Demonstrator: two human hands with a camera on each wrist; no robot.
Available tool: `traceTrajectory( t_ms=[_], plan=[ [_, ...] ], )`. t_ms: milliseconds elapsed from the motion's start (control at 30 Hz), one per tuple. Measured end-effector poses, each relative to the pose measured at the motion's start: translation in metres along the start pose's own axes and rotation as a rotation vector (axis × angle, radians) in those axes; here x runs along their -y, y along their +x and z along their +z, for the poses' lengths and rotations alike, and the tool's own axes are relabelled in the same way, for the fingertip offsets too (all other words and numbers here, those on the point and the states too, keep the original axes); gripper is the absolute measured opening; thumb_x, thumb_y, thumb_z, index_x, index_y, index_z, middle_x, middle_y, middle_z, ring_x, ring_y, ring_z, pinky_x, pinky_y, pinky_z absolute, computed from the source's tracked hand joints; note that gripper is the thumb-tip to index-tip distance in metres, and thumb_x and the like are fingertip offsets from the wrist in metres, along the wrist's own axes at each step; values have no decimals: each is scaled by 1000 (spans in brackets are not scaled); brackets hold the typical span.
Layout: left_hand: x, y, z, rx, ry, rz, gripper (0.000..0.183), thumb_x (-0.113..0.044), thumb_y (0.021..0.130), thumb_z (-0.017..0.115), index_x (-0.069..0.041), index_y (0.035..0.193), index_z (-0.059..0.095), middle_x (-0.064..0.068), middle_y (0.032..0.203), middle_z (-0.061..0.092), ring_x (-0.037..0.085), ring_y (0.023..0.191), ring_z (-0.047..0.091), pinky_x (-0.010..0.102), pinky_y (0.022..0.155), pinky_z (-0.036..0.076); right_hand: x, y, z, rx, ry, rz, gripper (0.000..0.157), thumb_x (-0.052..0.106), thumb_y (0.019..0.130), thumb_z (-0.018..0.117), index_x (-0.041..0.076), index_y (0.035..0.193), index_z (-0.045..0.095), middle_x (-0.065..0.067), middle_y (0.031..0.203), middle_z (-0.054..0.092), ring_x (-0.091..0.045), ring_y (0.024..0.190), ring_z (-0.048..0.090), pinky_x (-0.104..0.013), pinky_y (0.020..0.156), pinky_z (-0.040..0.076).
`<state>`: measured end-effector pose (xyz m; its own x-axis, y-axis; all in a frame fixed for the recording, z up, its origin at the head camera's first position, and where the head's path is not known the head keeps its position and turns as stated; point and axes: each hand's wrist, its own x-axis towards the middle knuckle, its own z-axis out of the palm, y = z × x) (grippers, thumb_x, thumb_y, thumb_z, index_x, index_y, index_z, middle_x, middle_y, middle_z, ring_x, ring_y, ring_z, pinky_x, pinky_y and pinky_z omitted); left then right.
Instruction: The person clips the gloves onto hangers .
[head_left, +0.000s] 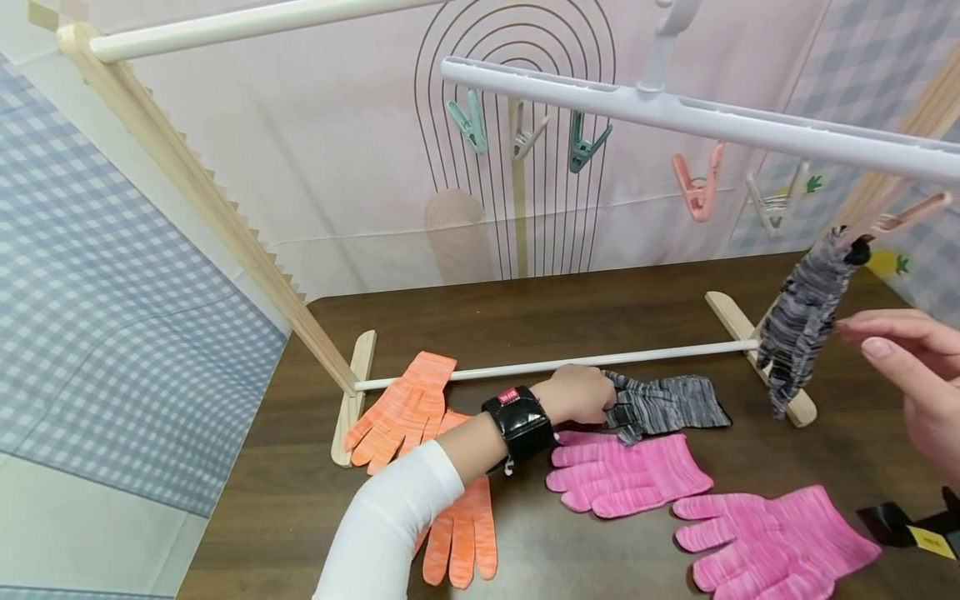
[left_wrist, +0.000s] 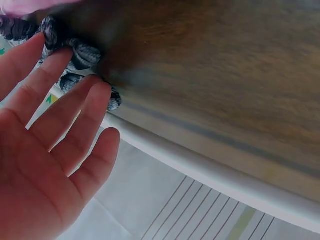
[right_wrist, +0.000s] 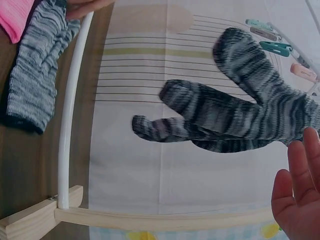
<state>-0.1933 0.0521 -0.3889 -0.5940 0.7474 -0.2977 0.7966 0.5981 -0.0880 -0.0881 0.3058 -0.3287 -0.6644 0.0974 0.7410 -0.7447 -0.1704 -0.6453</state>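
A grey-and-black knit glove point(head_left: 667, 404) lies flat on the table, its cuff toward the right. My left hand point(head_left: 581, 393) is over its finger end; the left wrist view shows the fingers point(left_wrist: 75, 115) loosely extended beside dark glove fingers point(left_wrist: 82, 55). A matching glove point(head_left: 806, 312) hangs from a pink clothespin point(head_left: 892, 218) on the white hanger point(head_left: 720, 117). My right hand point(head_left: 915, 367) is just right of that hanging glove, fingers loosely extended, with nothing held. In the right wrist view, the hanging glove point(right_wrist: 240, 107) dangles beyond the fingertips.
Two pink gloves point(head_left: 630, 475) lie in front of the grey one, two orange gloves point(head_left: 412, 408) to the left. More clothespins point(head_left: 697, 183) hang along the hanger. A wooden rack post point(head_left: 202, 200) and low white bar point(head_left: 555, 365) frame the table. A black strap point(head_left: 888, 523) lies at right.
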Motion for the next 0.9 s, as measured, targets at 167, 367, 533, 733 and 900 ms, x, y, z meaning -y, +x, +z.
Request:
traceTrajectory(
  t_ms=[167, 367, 533, 733, 900],
  plan=[
    [7, -9, 2, 7, 7, -7, 40, -25, 79, 60, -20, 50, 32, -7, 59, 37, 5, 62, 44, 23, 49, 37, 2, 3, 2, 17, 21, -12, 24, -19, 82, 39, -18, 98, 56, -13, 100, 62, -17, 95, 57, -18, 86, 37],
    [14, -22, 5, 13, 22, -24, 38, -27, 79, 61, -20, 50, 37, -7, 59, 42, 6, 62, 47, 24, 49, 37, 4, 5, 6, 42, 55, -10, 24, -19, 82, 39, -20, 100, 55, -14, 102, 61, -17, 97, 58, -20, 87, 37],
    [16, -32, 7, 26, 35, -46, 35, -28, 79, 61, -21, 51, 41, -8, 61, 49, 6, 61, 50, 26, 49, 38, 4, 6, 10, 62, 72, -21, 23, -19, 82, 39, -20, 99, 55, -15, 102, 61, -18, 97, 58, -20, 87, 38],
    [17, -42, 8, 50, 26, -53, 35, -26, 81, 60, -20, 52, 41, -7, 58, 40, 7, 57, 43, 23, 48, 33, 4, 7, 16, 77, 128, -37, 22, -20, 81, 40, -22, 98, 54, -17, 102, 61, -19, 97, 57, -20, 86, 38],
    [14, -49, 7, 86, 68, -62, 27, -25, 80, 61, -20, 56, 49, -8, 69, 54, 7, 64, 50, 24, 53, 37, 7, 7, 21, 82, 110, -27, 24, -20, 81, 39, -21, 99, 55, -16, 102, 61, -19, 97, 57, -20, 86, 38]
  ],
)
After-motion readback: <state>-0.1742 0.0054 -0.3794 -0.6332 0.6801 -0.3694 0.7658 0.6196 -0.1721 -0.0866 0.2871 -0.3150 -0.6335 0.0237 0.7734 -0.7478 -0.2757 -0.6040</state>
